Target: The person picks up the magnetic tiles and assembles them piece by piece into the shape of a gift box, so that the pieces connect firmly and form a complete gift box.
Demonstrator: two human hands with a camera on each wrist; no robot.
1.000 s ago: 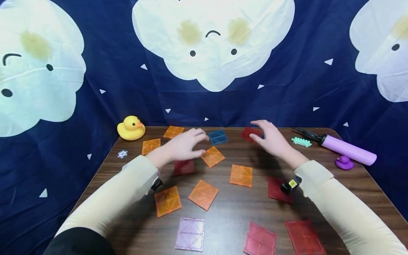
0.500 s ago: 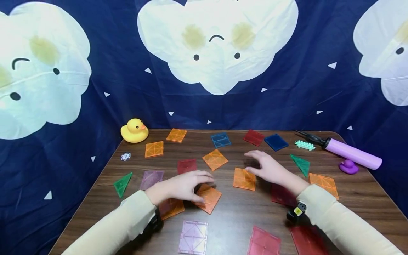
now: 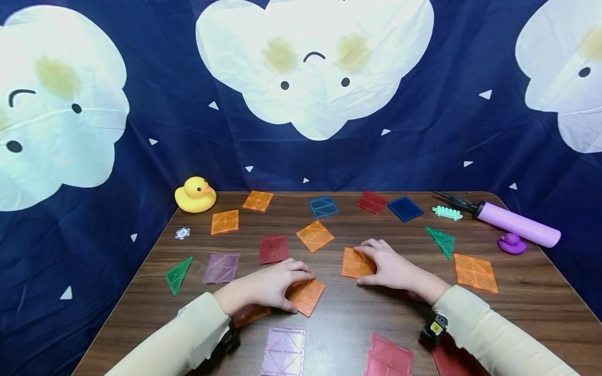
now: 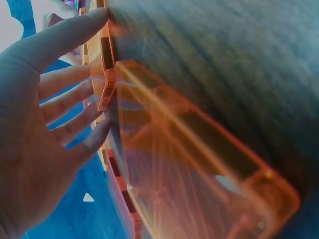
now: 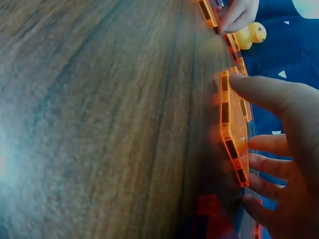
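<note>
Left hand (image 3: 276,284) and right hand (image 3: 390,267), head view: apart, thumbs parted from fingers; first orange tile (image 3: 308,298) rightward of the left, second orange tile (image 3: 356,264) leftward of the right, both square. Left wrist: fingers outstretched; contact, cannot tell. Right wrist: thumb at tile edge, fingers opposite.
</note>
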